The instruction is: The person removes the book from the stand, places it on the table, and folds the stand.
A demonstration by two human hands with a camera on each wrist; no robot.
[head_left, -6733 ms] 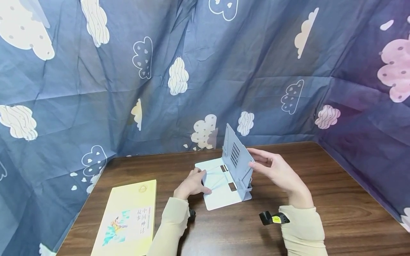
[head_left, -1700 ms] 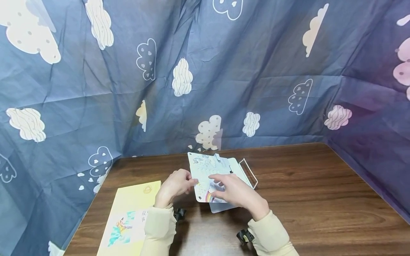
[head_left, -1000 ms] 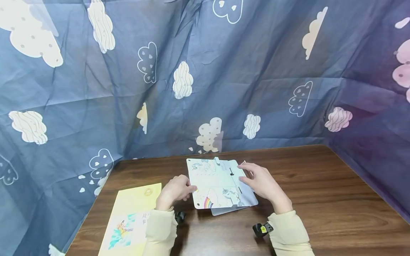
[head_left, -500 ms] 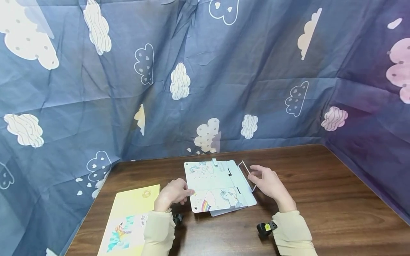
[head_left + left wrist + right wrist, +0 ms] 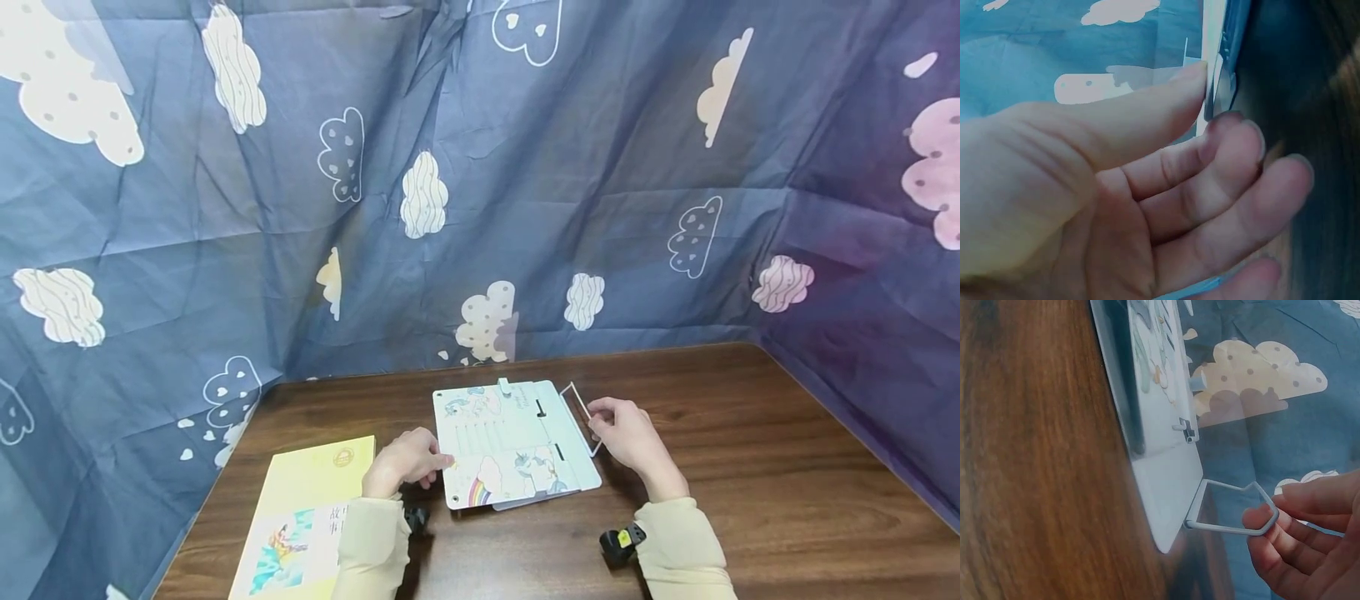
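A pale book stand point(image 5: 487, 442) with unicorn and rainbow prints lies low on the table, printed face up. Its upper panel sits a little above the base plate, which shows at the front edge. My left hand point(image 5: 408, 460) pinches the panel's left edge, thumb on top and fingers curled beneath, as the left wrist view shows. From the stand's right side sticks out a white wire frame point(image 5: 1222, 529). My right hand point(image 5: 628, 433) pinches the outer bar of that frame between thumb and fingers. A small clip point(image 5: 504, 387) stands at the panel's back edge.
A yellow picture book point(image 5: 322, 475) lies at the left of the brown wooden table point(image 5: 750, 467), partly behind my left sleeve. A blue cloud-print curtain point(image 5: 420, 317) hangs along the table's back and right side.
Earlier the stand's panel stood upright; now it lies low with its print up. My right hand has moved from over the panel to the wire frame on the right. The left keeps its edge grip.
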